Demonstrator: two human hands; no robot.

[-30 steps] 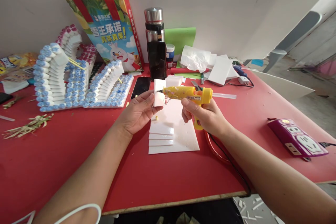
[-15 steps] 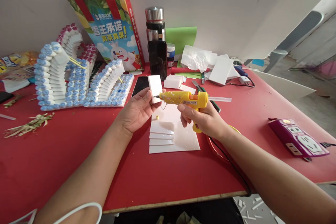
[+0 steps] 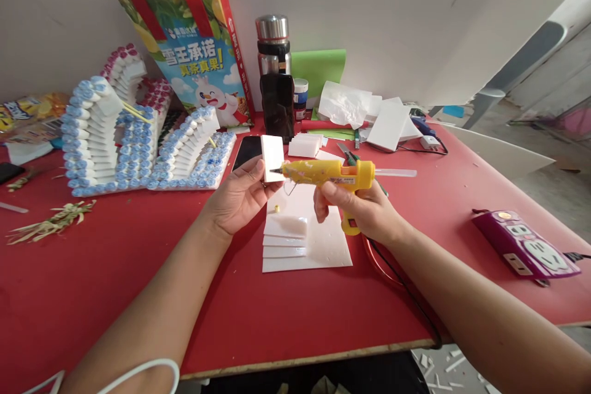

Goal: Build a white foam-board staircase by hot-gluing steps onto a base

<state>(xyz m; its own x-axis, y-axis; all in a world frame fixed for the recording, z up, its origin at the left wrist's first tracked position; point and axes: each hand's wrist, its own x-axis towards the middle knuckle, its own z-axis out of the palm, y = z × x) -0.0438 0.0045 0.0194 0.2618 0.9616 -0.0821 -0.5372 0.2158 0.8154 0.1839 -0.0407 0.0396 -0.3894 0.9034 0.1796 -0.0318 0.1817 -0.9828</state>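
Pinched upright between the fingers of my left hand is a small white board piece. My right hand is wrapped round the handle of a yellow glue gun, whose dark nozzle points left at the lower part of the piece's face. A clear glue stick sticks out of the gun's back. Below the hands lies a white sheet with several overlapping white strips on its left side, and a tiny yellow bit near them.
Blue-and-white layered models stand at the left, before a colourful bag. A steel flask and a propped black phone are behind my hands. White pieces and a cutter lie nearby; a purple power box sits right.
The glue gun has shifted slightly right, and its nozzle shows more clearly against the white piece. The piece has turned a little in my left hand.
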